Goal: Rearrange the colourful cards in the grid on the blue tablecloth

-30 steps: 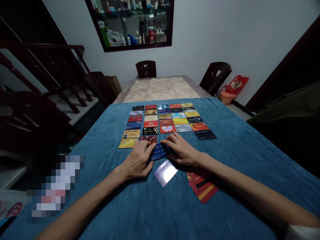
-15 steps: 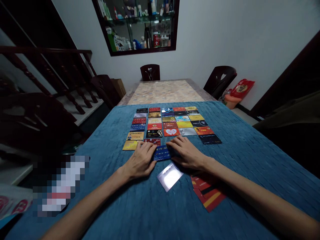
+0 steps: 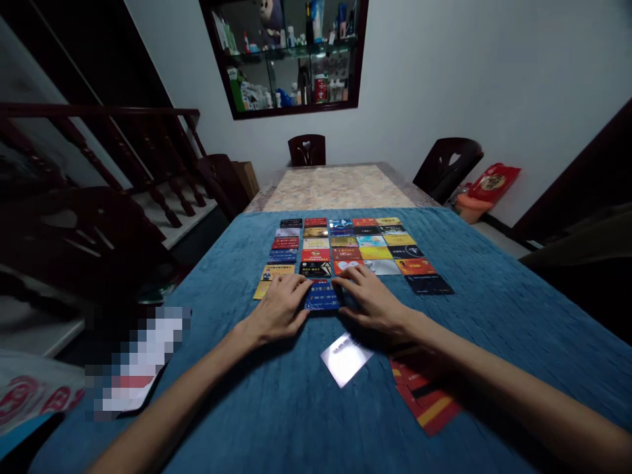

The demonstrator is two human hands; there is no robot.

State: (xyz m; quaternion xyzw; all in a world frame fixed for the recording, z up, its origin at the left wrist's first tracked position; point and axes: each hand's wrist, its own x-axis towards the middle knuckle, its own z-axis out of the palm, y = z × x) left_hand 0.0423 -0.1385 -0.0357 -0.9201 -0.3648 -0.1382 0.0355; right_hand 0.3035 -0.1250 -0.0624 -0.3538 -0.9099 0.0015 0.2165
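A dark blue card printed with pale lettering lies between my hands at the near side of the rows of cards. My left hand pinches its left end between thumb and fingers. On its right end are the thumb and fingertips of my right hand. Just beyond the blue card shows a thin strip of a red card, mostly covered. A yellow card is partly hidden by my left hand. Nearer to me rests a shiny silver card, turned askew. Several red cards sit fanned under my right forearm.
Several cards in columns, such as a black VIP card and a dark card, cover the middle of the blue tablecloth. A blurred-out object lies at the left edge. Chairs stand around the table.
Both hands have shifted the blue card slightly left and away from me, over most of the red card. The whole view has moved a little.
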